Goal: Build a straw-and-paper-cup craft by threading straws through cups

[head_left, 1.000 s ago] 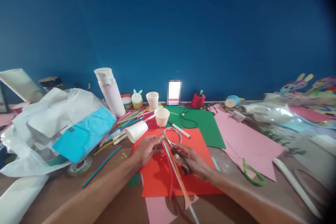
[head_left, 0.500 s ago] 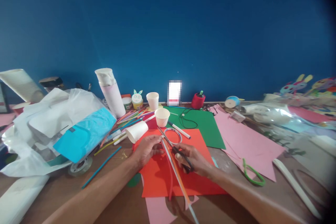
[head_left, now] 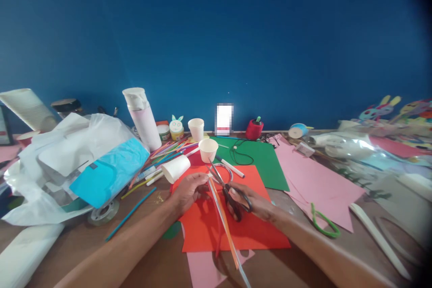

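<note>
Above an orange-red sheet, my left hand pinches the upper ends of a few long thin strips, whitish and orange, which hang down toward me. My right hand is closed around black-handled scissors. Their blades are apart and point up and left, close to my left fingertips. A white paper cup stands just beyond the blades, with a pale ring lying beside it.
At left are a plastic bag, a tape roll and a tipped cup. Behind lies a green sheet. Pink paper and a green pipe cleaner are at right.
The scissors have opened, their blades spreading apart and the handles parting in my right hand. The lower ends of the strips have swung slightly left. My left hand is almost unmoved.
</note>
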The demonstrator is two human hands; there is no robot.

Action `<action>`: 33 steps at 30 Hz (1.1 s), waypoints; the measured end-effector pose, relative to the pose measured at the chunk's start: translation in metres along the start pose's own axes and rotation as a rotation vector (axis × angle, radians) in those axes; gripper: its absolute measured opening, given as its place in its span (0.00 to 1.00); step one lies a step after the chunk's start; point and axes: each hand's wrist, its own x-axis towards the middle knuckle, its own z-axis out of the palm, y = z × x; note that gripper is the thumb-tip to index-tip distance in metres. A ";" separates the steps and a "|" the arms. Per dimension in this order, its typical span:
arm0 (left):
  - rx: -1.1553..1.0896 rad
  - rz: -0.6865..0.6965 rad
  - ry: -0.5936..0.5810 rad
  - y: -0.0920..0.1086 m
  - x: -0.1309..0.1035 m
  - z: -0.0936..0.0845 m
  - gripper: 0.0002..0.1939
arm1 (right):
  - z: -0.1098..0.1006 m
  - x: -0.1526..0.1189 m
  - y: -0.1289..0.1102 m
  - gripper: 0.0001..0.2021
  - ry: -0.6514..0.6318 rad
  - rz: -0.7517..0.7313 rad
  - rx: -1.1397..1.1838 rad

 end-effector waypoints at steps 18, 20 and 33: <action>-0.218 -0.012 0.048 -0.004 0.008 -0.009 0.03 | -0.095 -0.019 -0.002 0.21 0.733 0.238 -1.316; -0.214 -0.017 0.059 -0.004 0.008 -0.009 0.03 | -0.102 -0.018 0.002 0.21 0.748 0.318 -1.421; -0.240 -0.029 0.032 -0.001 0.008 -0.011 0.06 | -0.109 -0.016 0.008 0.20 0.797 0.434 -1.571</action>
